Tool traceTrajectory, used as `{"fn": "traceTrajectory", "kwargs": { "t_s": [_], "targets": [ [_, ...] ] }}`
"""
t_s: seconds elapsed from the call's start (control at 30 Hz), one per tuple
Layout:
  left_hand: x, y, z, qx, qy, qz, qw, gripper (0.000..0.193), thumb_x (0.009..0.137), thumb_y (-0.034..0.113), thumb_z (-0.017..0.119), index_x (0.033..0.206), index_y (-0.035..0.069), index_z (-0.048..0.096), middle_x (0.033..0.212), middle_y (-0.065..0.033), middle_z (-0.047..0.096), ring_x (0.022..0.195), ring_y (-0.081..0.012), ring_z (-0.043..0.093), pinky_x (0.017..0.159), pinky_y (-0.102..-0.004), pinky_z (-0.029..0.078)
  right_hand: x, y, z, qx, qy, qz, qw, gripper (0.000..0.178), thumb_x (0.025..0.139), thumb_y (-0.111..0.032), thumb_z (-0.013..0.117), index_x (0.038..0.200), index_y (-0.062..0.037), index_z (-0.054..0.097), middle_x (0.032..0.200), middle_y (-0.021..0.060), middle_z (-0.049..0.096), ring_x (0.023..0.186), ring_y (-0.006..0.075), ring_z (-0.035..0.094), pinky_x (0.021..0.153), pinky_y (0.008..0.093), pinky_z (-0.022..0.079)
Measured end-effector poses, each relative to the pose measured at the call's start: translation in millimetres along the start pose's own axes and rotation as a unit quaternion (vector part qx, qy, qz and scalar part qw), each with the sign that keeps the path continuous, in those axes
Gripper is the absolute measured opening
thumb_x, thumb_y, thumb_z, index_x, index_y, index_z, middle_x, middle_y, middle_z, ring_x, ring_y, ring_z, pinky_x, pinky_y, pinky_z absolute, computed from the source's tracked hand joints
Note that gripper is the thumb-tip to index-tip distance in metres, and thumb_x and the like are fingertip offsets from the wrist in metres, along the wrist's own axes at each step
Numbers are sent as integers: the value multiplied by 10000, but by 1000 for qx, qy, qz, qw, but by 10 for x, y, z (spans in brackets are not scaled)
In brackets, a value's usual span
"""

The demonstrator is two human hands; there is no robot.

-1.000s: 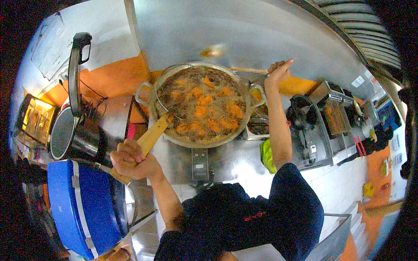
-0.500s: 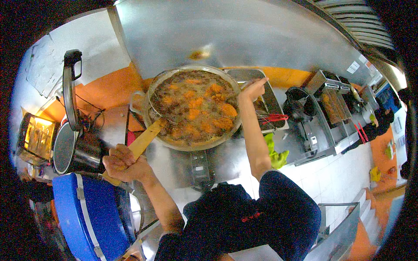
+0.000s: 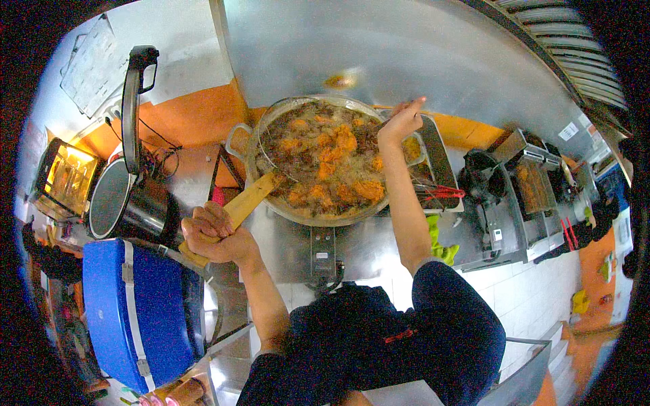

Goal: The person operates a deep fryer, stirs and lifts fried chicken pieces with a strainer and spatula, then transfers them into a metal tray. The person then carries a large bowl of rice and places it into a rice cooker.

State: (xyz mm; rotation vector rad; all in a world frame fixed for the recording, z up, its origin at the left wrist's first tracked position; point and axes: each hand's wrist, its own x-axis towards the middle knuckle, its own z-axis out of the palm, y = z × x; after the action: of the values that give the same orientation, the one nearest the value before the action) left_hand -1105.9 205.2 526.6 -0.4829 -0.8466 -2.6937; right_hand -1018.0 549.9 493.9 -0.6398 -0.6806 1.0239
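Observation:
My left hand [image 3: 218, 235] is wrapped round the flat wooden handle [image 3: 252, 201] of a wire skimmer. The skimmer's thin curved rim [image 3: 265, 154] shows at the left side of a wide round pan [image 3: 317, 220]; the rest of its head is sunk in the oil. Several orange-brown fried pieces [image 3: 336, 143] float in the dark, bubbling oil. Above the pan's right rim, my right hand [image 3: 401, 126] is raised with fingers stretched out, and I see nothing held in it. Its forearm crosses in front of the rim.
Right of the pan lie a rectangular metal tray [image 3: 440, 152], red-handled tongs [image 3: 443, 192] and a yellow-green cloth [image 3: 441, 243]. A tall black pot [image 3: 145, 210], a blue box [image 3: 135, 311] and a lit glass-fronted cabinet [image 3: 66, 174] stand at left. Fryers [image 3: 528, 183] stand farther right.
The whole view has shifted, so the pan and counter sit farther right. My left hand keeps its grip on the skimmer handle. Several fried pieces have changed place in the oil.

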Motion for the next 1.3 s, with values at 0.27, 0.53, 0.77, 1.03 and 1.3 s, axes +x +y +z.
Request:
{"fn": "traceTrajectory", "kwargs": {
  "t_s": [0.27,0.53,0.77,1.03,1.3],
  "targets": [
    [152,-164,-128,-24,38,-27,999,380,952,326,434,638,157,304,520,21,278,418,-78,240,384,-218,230,48,-239,1,3,-184,-64,981,548,987,-505,460,613,-139,300,544,-33,273,462,95,274,426,288,198],
    [574,-413,-168,-122,-44,-12,991,339,926,259,488,634,149,356,502,14,318,404,-88,258,385,-215,248,406,-243,-256,-30,-187,-67,980,532,1001,-488,439,622,-132,326,557,-36,298,479,85,277,441,269,199],
    [873,-396,-204,-168,-118,-45,978,300,876,246,537,639,147,382,480,21,326,401,-77,282,417,-222,265,275,-165,-488,-132,-139,-85,978,540,1003,-494,425,614,-123,382,569,-36,356,527,83,313,489,274,248],
    [1065,-377,-234,111,24,2,994,302,879,245,522,632,153,373,480,30,309,396,-73,285,428,-225,279,64,160,-497,-69,38,7,997,533,983,-501,458,620,-116,391,563,-18,383,482,102,334,460,285,266],
    [1046,-313,-211,-113,-142,-44,982,339,921,269,459,623,160,338,490,26,288,392,-72,247,400,-205,254,0,309,-347,-76,74,23,994,462,984,-447,475,660,-124,416,563,-19,383,460,110,345,441,288,284]
  ]
}}
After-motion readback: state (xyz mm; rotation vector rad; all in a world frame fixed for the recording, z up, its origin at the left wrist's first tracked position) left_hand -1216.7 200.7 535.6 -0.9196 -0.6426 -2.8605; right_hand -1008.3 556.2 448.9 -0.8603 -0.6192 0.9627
